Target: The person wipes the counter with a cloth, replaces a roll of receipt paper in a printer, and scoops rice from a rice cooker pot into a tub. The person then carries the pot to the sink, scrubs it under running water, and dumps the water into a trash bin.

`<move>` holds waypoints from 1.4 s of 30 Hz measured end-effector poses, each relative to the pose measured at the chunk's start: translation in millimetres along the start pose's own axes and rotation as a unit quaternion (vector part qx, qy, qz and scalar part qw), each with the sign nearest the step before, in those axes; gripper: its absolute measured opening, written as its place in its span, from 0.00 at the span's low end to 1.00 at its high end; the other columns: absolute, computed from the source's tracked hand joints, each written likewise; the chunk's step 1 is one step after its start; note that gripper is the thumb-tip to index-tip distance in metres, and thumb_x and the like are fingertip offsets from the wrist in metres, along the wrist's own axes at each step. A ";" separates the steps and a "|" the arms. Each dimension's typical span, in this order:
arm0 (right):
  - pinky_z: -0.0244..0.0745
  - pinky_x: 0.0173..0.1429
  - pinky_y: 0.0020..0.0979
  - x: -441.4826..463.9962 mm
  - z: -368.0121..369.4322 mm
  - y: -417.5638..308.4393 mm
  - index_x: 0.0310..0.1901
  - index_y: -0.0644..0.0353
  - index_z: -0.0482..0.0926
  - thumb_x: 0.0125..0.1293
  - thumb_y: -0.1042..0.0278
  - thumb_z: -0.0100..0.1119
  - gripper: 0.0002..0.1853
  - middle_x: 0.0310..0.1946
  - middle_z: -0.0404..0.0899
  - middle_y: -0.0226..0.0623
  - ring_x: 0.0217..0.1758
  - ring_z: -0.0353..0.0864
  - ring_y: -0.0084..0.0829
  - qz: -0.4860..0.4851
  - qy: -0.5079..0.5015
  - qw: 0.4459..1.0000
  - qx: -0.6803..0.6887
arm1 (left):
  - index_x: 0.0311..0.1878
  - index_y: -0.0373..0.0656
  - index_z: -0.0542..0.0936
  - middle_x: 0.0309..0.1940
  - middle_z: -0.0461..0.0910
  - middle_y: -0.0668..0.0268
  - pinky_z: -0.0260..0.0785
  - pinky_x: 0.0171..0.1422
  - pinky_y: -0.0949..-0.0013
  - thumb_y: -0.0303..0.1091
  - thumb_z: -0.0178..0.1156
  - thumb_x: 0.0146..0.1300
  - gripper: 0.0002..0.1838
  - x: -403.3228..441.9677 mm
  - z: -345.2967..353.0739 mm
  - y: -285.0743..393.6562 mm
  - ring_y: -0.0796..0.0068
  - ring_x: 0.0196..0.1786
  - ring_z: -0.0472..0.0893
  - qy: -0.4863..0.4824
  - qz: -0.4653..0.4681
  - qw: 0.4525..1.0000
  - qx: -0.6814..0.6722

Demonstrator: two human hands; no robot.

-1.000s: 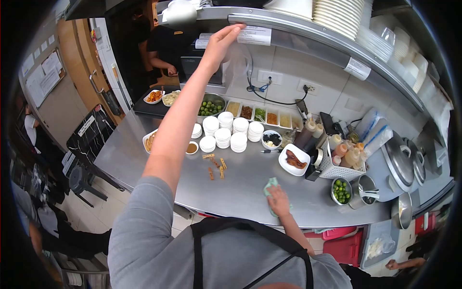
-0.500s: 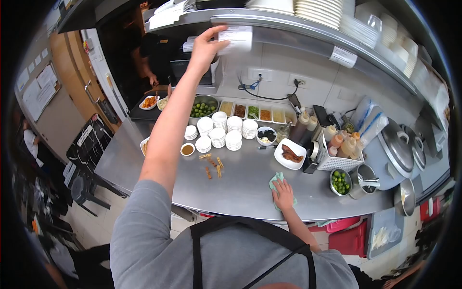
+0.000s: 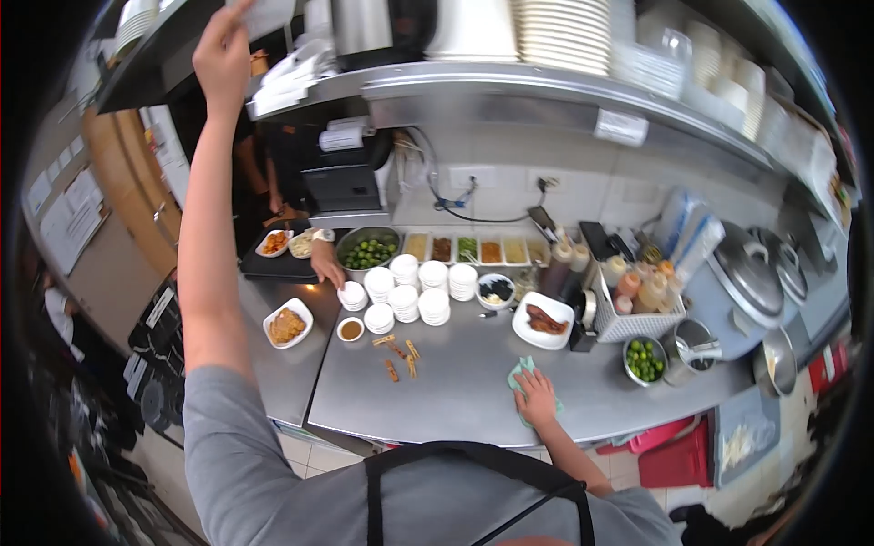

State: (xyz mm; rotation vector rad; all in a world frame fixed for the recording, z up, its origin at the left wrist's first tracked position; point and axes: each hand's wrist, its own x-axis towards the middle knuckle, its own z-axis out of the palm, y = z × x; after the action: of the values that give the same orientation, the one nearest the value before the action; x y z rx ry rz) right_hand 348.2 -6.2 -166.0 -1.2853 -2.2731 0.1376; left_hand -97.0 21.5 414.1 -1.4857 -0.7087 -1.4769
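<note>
My left hand [image 3: 223, 59] is raised high at the upper left, by the shelf. Its fingers are closed on a white paper slip [image 3: 266, 13], partly cut off by the top edge. My right hand [image 3: 537, 399] lies flat, fingers stretched out, over a green cloth [image 3: 525, 371] on the steel counter [image 3: 464, 382]. Left of that hand, several brown and yellowish strips [image 3: 411, 366] lie loose. A white plate [image 3: 525, 329] with browned meat [image 3: 544, 319] stands beyond it. A small cup of brown sauce [image 3: 350, 329] sits near the stacked white cups [image 3: 403, 304].
Another person's hand [image 3: 326, 261] touches the leftmost cup stack. Behind are a bowl of green limes [image 3: 369, 250] and filled containers [image 3: 467, 249]. A basket of bottles [image 3: 637, 314] stands right. An overhead shelf [image 3: 473, 77] holds stacked plates. A dish of brown food [image 3: 288, 324] sits left.
My left hand has moved left and up, taking the paper slip away from the shelf's front rail. Another person's hand now shows by the cups. My right hand stays on the cloth.
</note>
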 end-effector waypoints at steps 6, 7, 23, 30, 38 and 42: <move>0.49 0.64 0.44 2.5 1.7 -1.3 0.51 0.49 0.71 0.54 0.61 0.52 0.20 0.55 0.67 0.34 0.61 0.59 0.41 0.028 0.001 1.000 0.003 | 0.37 0.33 0.78 0.29 0.79 0.59 0.68 0.39 0.71 0.22 0.58 0.45 0.13 28.0 39.4 -79.1 0.70 0.33 0.77 -0.032 -0.350 0.925 -0.148; 0.50 0.64 0.44 2.8 3.3 -0.9 0.51 0.49 0.71 0.54 0.61 0.52 0.20 0.55 0.67 0.34 0.61 0.59 0.41 0.032 0.003 0.999 -0.001 | 0.39 0.32 0.77 0.30 0.79 0.58 0.68 0.40 0.69 0.23 0.58 0.45 0.14 31.6 44.5 -93.6 0.68 0.34 0.78 -0.032 -0.349 0.924 -0.153; 0.51 0.63 0.43 4.9 -0.1 -5.5 0.51 0.51 0.71 0.54 0.63 0.52 0.20 0.56 0.66 0.36 0.61 0.59 0.41 0.037 0.006 0.999 -0.018 | 0.50 0.47 0.74 0.46 0.74 0.58 0.68 0.46 0.68 0.45 0.67 0.43 0.29 -25.4 18.8 -60.0 0.67 0.43 0.76 -0.331 -0.106 0.858 0.378; 0.51 0.63 0.44 4.6 1.6 -4.3 0.51 0.50 0.71 0.56 0.60 0.51 0.20 0.56 0.66 0.36 0.62 0.58 0.41 0.054 -0.003 0.998 -0.022 | 0.26 0.42 0.81 0.26 0.80 0.61 0.70 0.41 0.68 0.47 0.63 0.47 0.16 -128.4 -15.1 1.9 0.67 0.34 0.80 -0.411 -0.430 0.786 0.168; 0.51 0.63 0.43 4.6 -4.6 -8.4 0.52 0.50 0.71 0.56 0.52 0.53 0.22 0.56 0.66 0.36 0.62 0.59 0.40 0.041 -0.005 0.999 -0.027 | 0.28 0.39 0.70 0.25 0.76 0.64 0.66 0.39 0.73 0.27 0.65 0.44 0.12 -226.0 60.1 -86.7 0.72 0.32 0.76 -0.125 -0.513 0.843 -0.106; 0.58 0.59 0.40 19.1 -18.6 -6.2 0.53 0.55 0.69 0.55 0.57 0.57 0.24 0.53 0.68 0.43 0.56 0.65 0.42 0.075 0.068 0.989 0.108 | 0.25 0.45 0.65 0.21 0.70 0.72 0.60 0.32 0.80 0.18 0.60 0.47 0.13 -234.0 36.4 -61.1 0.83 0.27 0.69 -0.052 -0.522 0.797 -0.299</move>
State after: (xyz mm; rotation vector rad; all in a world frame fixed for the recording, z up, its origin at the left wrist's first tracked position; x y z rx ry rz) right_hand 344.5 3.2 -140.5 -1.3082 -1.9860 0.3286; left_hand -162.8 124.8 202.4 -1.7195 -1.3449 -2.6575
